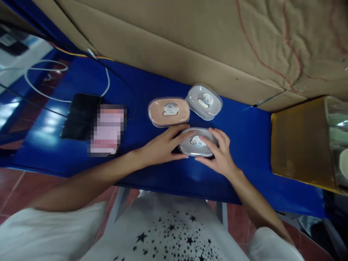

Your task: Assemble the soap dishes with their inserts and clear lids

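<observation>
A grey oval plastic container (187, 144) with a clear lid and a round label lies on the blue table, near its front edge. My left hand (170, 145) grips its left end, thumb at the near side and fingers over the lid. Around the right end my right hand (219, 150) is closed, with fingers on the lid and far rim. Just behind is a peach oval container (156, 112) with a similar label. A second grey container (194, 95) sits to its right, close against it, near the cardboard wall.
A blurred-out phone-like device (108, 128) and a black flat object (80, 116) lie at left, with a white cable (31, 81). Cardboard (163, 43) rises along the back. A brown box (297, 141) stands at right beside plastic-wrapped items (339, 134).
</observation>
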`<state>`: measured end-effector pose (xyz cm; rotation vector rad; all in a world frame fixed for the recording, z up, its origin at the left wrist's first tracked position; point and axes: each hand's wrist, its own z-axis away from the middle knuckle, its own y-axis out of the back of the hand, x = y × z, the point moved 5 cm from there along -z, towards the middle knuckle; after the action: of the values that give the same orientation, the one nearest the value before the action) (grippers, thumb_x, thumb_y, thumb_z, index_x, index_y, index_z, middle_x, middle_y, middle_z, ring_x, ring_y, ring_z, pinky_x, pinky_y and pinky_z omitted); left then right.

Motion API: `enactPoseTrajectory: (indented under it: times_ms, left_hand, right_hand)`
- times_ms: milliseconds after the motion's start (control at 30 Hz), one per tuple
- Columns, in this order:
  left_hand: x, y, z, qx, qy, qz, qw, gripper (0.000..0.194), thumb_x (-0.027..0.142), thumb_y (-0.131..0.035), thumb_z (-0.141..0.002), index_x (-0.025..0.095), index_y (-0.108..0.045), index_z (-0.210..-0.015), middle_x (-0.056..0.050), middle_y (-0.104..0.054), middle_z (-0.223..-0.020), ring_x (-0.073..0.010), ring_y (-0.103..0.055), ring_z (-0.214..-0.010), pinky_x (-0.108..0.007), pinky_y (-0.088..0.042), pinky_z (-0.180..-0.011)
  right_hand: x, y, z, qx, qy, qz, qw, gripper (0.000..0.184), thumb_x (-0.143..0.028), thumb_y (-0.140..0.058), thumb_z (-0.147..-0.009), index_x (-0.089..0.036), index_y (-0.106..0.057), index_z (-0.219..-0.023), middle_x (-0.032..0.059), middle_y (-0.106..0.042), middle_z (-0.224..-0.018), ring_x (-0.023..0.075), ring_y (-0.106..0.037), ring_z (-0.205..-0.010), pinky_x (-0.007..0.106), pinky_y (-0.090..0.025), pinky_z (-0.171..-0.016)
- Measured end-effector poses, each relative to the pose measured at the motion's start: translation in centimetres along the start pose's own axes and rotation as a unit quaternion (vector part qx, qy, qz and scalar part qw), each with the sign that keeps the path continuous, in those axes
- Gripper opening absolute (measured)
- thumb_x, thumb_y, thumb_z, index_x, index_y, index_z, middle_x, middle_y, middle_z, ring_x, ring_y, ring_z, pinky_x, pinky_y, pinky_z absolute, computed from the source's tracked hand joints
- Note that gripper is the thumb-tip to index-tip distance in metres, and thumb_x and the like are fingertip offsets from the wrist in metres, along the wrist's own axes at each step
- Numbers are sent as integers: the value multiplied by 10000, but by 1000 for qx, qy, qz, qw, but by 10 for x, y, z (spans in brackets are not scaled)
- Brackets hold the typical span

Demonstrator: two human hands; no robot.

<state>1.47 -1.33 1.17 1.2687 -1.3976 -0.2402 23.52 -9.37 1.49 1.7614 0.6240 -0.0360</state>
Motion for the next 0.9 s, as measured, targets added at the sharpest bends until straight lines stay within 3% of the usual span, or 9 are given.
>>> enactPoseTrajectory:
  times_ms: [300, 433, 633, 900]
  left_hand:
    - [11, -4, 19, -16, 4, 31, 999, 913, 359, -789, -1011, 273, -243, -1738, -240, -492, -1629, -397, -519, -1526, -608, -554, -1191]
    - [7, -6, 16, -13, 10, 26, 1000, 899, 326, -807, -993, 271, -289, -1725, -224, -475, -1654, -391, -490, -1554, -607, -529, -1220]
    - [3, -7, 10, 2, 5, 11, 1000, 860, 417, -796, -996, 294, -332, -1710, -204, -459, -1672, -395, -463, -1574, -660, -456, -1263]
    - [-3, -10, 14, -12, 21, 23, 999, 883, 436, -813, -981, 309, -320, -1702, -192, -466, -1661, -381, -480, -1562, -649, -487, -1239]
  right_hand:
    - [-16, 3, 20, 7, 11, -46, 999, 855, -476, -783, -960, -392, -360, -1698, 127, -486, -1602, 422, -453, -1501, 630, -499, -1165]
    - [-12, -1, 16, 6, 11, -36, 999, 848, -472, -786, -963, -393, -362, -1693, 129, -487, -1614, 422, -444, -1516, 643, -480, -1185]
    - [-9, -2, 10, 32, 12, -24, 999, 802, -479, -752, -993, -438, -356, -1689, 95, -475, -1663, 405, -422, -1564, 650, -409, -1250]
    - [-12, -5, 14, 44, 22, -22, 999, 718, -526, -723, -1011, -364, -443, -1652, 116, -504, -1647, 385, -419, -1564, 638, -444, -1228]
